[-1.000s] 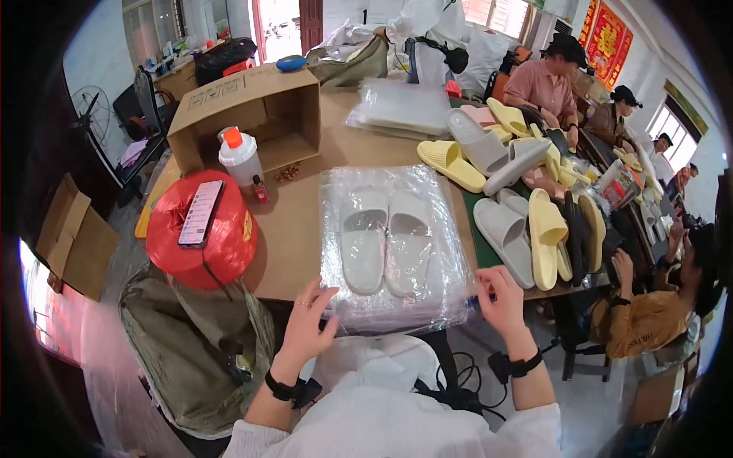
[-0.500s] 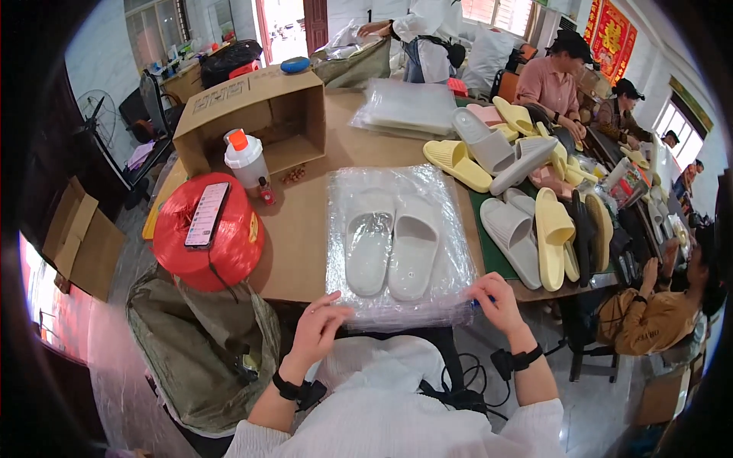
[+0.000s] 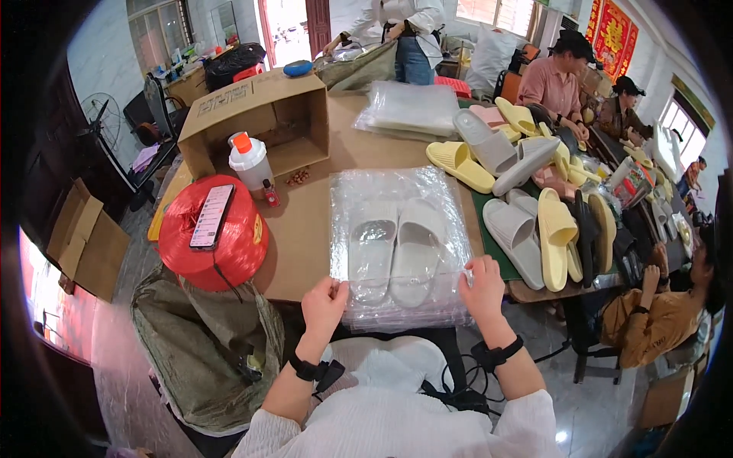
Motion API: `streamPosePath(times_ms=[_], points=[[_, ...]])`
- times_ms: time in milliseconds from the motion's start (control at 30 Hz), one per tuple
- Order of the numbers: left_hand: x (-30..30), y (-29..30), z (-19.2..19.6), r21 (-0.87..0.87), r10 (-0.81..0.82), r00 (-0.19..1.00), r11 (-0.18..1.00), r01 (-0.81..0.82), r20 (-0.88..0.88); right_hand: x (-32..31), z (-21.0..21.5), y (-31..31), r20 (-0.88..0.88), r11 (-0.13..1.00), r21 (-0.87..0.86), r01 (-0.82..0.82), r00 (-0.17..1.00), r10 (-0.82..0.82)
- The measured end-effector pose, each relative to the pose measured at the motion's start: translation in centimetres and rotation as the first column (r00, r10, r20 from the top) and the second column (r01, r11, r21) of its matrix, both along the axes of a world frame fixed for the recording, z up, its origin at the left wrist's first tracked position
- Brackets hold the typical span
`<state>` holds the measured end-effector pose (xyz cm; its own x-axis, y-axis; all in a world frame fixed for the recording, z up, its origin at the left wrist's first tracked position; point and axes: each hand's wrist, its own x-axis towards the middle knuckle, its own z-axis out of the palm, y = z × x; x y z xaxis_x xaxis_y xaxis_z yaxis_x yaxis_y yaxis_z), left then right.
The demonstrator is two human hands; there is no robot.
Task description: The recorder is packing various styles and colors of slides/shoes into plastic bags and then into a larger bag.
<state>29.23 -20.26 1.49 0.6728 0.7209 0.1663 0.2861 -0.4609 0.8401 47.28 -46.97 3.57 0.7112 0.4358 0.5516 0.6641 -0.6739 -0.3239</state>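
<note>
A pair of light grey slide slippers lies side by side inside a clear plastic bag, on a stack of similar bags at the table's front edge. My left hand pinches the left corner of the bag's near flap. On the other side my right hand has the right corner between thumb and fingers. Between my hands the flap stretches across the slippers' near ends.
Loose grey, yellow and dark slippers are heaped to the right. At left are a red twine roll with a phone on it, a bottle, a cardboard box and a sack. Clear bags lie beyond; co-workers sit right.
Both hands have moved away from me, drawing the bag's near flap up over the slippers' near ends. A person at the back now stands more upright by a sack.
</note>
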Motion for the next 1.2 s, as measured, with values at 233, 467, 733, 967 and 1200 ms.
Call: streamPosePath(times_ms=[233,467,733,967,1200], points=[[0.1,0.0,0.1,0.082,0.024,0.999,0.996,-0.02,-0.048,-1.7,1.5,1.6,-0.112,0.894,-0.104,-0.436,0.898,0.426],[1.1,-0.3,2.1,0.206,-0.029,0.98,0.976,0.07,-0.195,0.0,-1.7,1.6,-0.366,0.927,0.111,-0.359,0.852,0.374],[2.8,2.8,2.0,-0.126,-0.207,0.945,0.976,0.18,-0.252,-0.1,-1.6,1.6,-0.454,0.94,0.139,-0.312,0.823,0.34],[3.5,2.6,3.7,-0.57,-0.326,0.935,0.799,0.193,-0.141,0.3,-1.9,1.1,-0.568,0.925,0.263,-0.274,0.731,0.378],[3.8,1.3,4.0,-0.51,-0.328,0.937,0.831,0.224,-0.123,0.5,-1.5,0.9,-0.616,0.926,0.301,-0.228,0.695,0.371]])
